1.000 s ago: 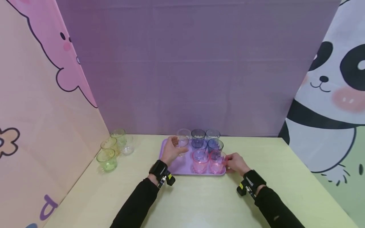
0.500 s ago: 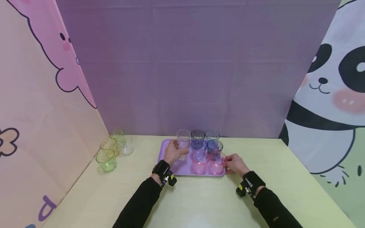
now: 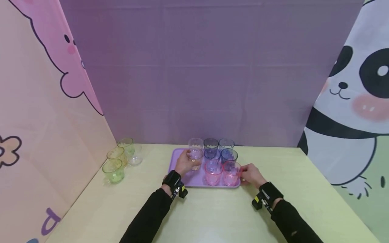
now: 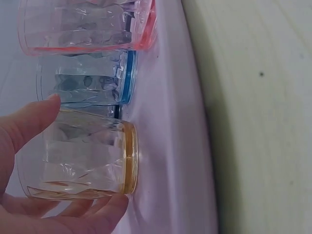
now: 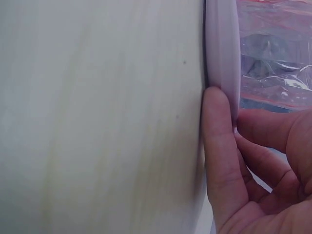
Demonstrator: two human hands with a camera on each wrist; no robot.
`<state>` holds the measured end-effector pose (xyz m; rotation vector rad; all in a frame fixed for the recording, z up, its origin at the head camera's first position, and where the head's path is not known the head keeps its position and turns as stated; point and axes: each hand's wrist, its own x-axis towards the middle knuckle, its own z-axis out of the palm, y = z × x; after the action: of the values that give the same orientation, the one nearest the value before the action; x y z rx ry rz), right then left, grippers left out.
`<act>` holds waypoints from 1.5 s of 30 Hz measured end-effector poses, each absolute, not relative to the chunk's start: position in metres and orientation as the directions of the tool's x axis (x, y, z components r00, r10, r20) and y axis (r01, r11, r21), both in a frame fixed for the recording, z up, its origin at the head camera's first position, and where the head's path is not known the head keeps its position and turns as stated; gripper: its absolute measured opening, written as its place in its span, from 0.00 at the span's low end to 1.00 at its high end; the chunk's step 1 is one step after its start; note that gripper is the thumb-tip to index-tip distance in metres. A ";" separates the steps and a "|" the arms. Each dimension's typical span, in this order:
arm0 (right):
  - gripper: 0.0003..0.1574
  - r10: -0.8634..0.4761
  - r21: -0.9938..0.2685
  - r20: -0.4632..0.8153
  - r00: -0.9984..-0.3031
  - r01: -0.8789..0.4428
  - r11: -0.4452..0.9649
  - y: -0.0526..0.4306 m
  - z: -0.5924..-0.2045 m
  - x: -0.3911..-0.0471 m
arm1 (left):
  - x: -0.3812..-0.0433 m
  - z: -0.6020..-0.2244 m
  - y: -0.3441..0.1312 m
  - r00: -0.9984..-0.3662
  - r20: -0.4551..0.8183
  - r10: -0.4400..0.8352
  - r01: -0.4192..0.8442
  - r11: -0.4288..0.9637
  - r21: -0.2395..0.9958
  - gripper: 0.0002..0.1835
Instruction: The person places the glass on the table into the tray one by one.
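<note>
My left hand grips a clear, amber-tinted glass at the left side of a purple tray. In the left wrist view the thumb lies on one side of the glass and the fingers on the other. The glass stands upright at the tray's surface; whether its base fully touches cannot be told. My right hand pinches the tray's right front rim between thumb and fingers. Just beside it stand two pink glasses. Behind them are blue glasses, a dark glass and clear glasses.
Left of the tray, a group of green, yellow and clear glasses stands on the pale table near the left wall panel. A purple backdrop closes off the table's rear edge.
My left hand has moved slightly right and toward me, and the glass in it has come lower to the tray. The right hand stays on the rim.
</note>
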<state>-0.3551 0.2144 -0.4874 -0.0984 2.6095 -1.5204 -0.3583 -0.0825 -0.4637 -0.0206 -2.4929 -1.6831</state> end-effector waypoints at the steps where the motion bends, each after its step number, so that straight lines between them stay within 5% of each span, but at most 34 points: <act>1: 0.13 -0.115 -0.870 -0.070 -0.991 0.004 0.493 0.214 -0.487 -0.355 | -0.359 -0.464 -0.083 -0.991 0.116 -0.062 0.084 0.376 0.923 0.43; 25: 0.10 -0.121 -0.873 -0.095 -0.988 0.024 0.487 0.213 -0.485 -0.357 | -0.355 -0.463 -0.086 -0.997 0.068 -0.039 0.049 0.361 0.931 0.45; 45: 0.09 -0.120 -0.866 -0.103 -0.987 0.030 0.498 0.216 -0.485 -0.356 | -0.337 -0.458 -0.105 -0.996 0.061 -0.059 0.021 0.533 0.846 0.47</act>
<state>-0.3557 0.2165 -0.4849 -0.0785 2.5868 -1.5001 -0.3367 -0.1050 -0.4579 0.0336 -2.6772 -1.4799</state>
